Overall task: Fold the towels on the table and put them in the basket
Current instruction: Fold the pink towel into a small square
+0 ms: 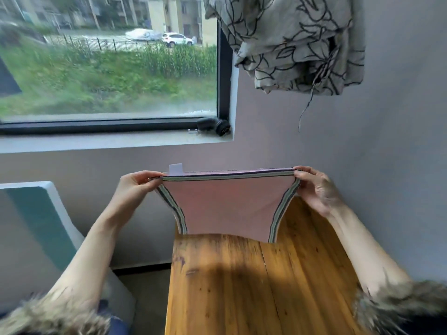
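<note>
Two hands pinch the top corners of a pink towel (227,204): the left hand (135,187) grips the left corner with fingers (145,176) curled over the striped hem, the right hand (314,189) the right corner. Stretched taut between them, the towel hangs above the worktop's (242,286) far edge, its lower edge at the wood.

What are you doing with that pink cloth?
A person is holding a pink towel with striped edges up in the air over a wooden table. The left hand pinches one top corner and the right hand pinches the other, stretching the top edge straight. The towel hangs down, its bottom near the tabletop. No basket is in view.
</note>
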A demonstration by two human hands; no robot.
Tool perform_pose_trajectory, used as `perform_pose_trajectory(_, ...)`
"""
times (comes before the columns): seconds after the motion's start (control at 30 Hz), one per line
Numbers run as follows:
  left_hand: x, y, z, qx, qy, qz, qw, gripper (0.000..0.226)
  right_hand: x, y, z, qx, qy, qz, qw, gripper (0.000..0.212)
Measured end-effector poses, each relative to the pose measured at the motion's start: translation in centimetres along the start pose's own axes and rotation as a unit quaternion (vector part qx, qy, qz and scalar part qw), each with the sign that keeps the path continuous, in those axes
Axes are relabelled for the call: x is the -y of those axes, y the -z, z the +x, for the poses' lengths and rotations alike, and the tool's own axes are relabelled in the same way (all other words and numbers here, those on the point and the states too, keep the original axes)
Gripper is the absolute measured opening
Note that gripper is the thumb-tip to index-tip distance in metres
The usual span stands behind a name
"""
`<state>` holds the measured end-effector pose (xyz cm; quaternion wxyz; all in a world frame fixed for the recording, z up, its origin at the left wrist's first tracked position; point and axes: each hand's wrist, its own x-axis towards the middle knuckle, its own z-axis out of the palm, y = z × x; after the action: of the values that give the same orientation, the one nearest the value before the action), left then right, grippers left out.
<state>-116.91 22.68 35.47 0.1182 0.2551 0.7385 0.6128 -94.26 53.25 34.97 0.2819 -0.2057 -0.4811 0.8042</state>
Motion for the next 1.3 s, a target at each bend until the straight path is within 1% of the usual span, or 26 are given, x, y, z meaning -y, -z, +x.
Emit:
perform_pose_trajectory(0.07,-0.7,0.3,0.5,-0.009,-0.011,0.001,1.000,0.013,0.7,-0.9,0.4,-0.001,0.021,0.006,1.000,0.039)
perform_pose_trajectory(0.13,-1.1,0.5,1.0,-0.021,-0.020,-0.005,1.000,0.012,1.1,-1.5,0.8,-0.008,0.038,0.009,0.999,0.040)
perform_pose_trajectory(0.3,-1.1,0.8,1.6,-0.038,-0.039,-0.022,0.998,0.015,1.2,-2.2,1.2,-0.025,0.054,-0.013,0.998,0.038)
perform_pose_trajectory(0.37,-0.9,0.9,1.5,-0.037,-0.040,-0.022,0.998,0.019,1.1,-2.3,1.2,-0.034,0.051,-0.031,0.998,0.033)
perform_pose_trajectory(0.43,-0.8,1.1,1.5,-0.031,-0.038,-0.006,0.999,0.020,1.0,-2.1,1.3,-0.037,0.056,-0.054,0.996,0.024)
perform_pose_trajectory(0.47,-0.7,1.3,1.6,-0.025,-0.035,0.017,0.999,0.021,0.9,-2.0,1.3,-0.034,0.060,-0.078,0.995,0.022)
perform_pose_trajectory(0.5,-0.5,1.4,1.7,-0.023,-0.033,0.061,0.997,0.023,0.9,-1.9,1.3,-0.028,0.067,-0.129,0.989,0.021)
perform_pose_trajectory(0.53,-0.3,1.5,1.8,-0.025,-0.037,0.122,0.992,0.024,0.9,-1.7,1.4,-0.023,0.078,-0.212,0.974,0.024)
perform_pose_trajectory(0.57,0.0,1.6,2.0,-0.029,-0.046,0.189,0.980,0.023,0.9,-1.6,1.6,-0.020,0.092,-0.319,0.943,0.030)
perform_pose_trajectory(0.6,0.3,1.6,2.0,-0.031,-0.059,0.244,0.968,0.022,0.9,-1.6,1.7,-0.016,0.105,-0.421,0.901,0.034)
perform_pose_trajectory(0.63,0.6,1.5,2.1,-0.034,-0.068,0.280,0.957,0.021,0.9,-1.6,1.8,-0.007,0.115,-0.506,0.855,0.034)
perform_pose_trajectory(0.67,0.9,1.5,2.1,-0.035,-0.073,0.300,0.951,0.019,0.7,-1.7,1.9,0.004,0.123,-0.567,0.815,0.030)
perform_pose_trajectory(0.7,1.2,1.3,2.2,-0.038,-0.074,0.309,0.947,0.018,0.5,-1.8,2.1,0.010,0.129,-0.608,0.784,0.025)
perform_pose_trajectory(0.73,1.4,1.1,2.3,-0.042,-0.074,0.314,0.945,0.017,0.3,-1.9,2.3,0.009,0.134,-0.633,0.762,0.020)
perform_pose_trajectory(0.8,1.8,0.6,2.7,-0.050,-0.073,0.317,0.944,0.015,-0.3,-2.3,2.7,-0.018,0.140,-0.652,0.745,0.015)
perform_pose_trajectory(0.87,2.3,0.1,3.0,-0.061,-0.065,0.306,0.948,0.014,-0.9,-2.7,3.1,-0.052,0.149,-0.650,0.744,0.014)
perform_pose_trajectory(0.9,2.6,-0.1,2.9,-0.069,-0.057,0.290,0.953,0.013,-1.2,-2.8,3.2,-0.068,0.151,-0.641,0.749,0.014)
perform_pose_trajectory(0.97,3.2,-0.2,2.4,-0.082,-0.040,0.241,0.966,0.011,-2.1,-2.5,3.0,-0.089,0.152,-0.614,0.770,0.014)
perform_pose_trajectory(1.03,4.3,-0.1,1.3,-0.079,-0.021,0.192,0.978,0.011,-3.2,-1.8,2.1,-0.088,0.143,-0.586,0.793,0.013)
perform_pose_trajectory(1.1,6.1,-0.1,-0.6,-0.046,0.001,0.174,0.984,0.012,-5.0,-0.6,0.5,-0.078,0.122,-0.559,0.816,0.012)
perform_pose_trajectory(1.2,9.5,-0.2,-4.3,0.038,0.043,0.180,0.982,0.012,-8.6,1.6,-2.6,-0.072,0.075,-0.506,0.857,0.011)
perform_pose_trajectory(1.3,12.6,-0.5,-8.2,0.132,0.116,0.178,0.968,0.014,-11.8,4.2,-5.1,-0.046,-0.013,-0.491,0.870,0.012)
